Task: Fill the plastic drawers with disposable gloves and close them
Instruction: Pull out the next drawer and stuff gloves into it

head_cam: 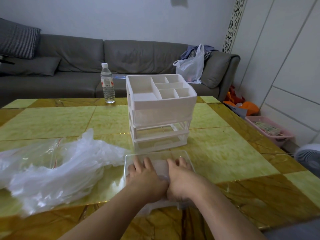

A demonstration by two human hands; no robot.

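A white plastic drawer unit [161,110] stands mid-table with a divided tray on top; its middle slot is empty and its bottom drawer [160,144] is shut. A clear drawer [155,154] taken out of the unit lies on the table in front of it. Both hands are inside this drawer, side by side. My left hand [145,175] and my right hand [180,177] press flat on clear disposable gloves [161,168] in it. A large heap of loose clear gloves [65,170] lies left of the drawer, partly on a zip bag [43,151].
A water bottle [107,84] stands at the table's far edge, left of the unit. The yellow-green table [225,153] ends at a grey sofa [103,66] holding a white plastic bag [192,66]. A pink basket [270,130] and a fan [310,158] sit on the floor, right.
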